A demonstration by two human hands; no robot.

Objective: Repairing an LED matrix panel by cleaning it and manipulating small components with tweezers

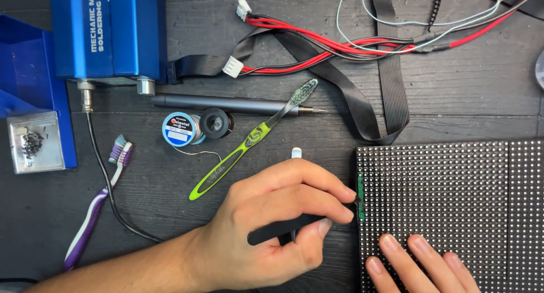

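Note:
My left hand (272,225) grips black tweezers (277,229), with their tips at the left edge of a black dotted LED panel (447,202), beside a small green strip (360,196). My right hand (419,264) rests with its fingers flat on the panel's lower part. A small white piece (296,153) shows just above my left fingers.
A green toothbrush (249,143) lies over a black screwdriver (232,104), next to a solder spool (180,128). A purple toothbrush (93,208) lies at the left. A blue soldering unit (110,32), a clear box of small parts (34,141), red-black wires (317,43) and ribbon cables (391,60) are behind.

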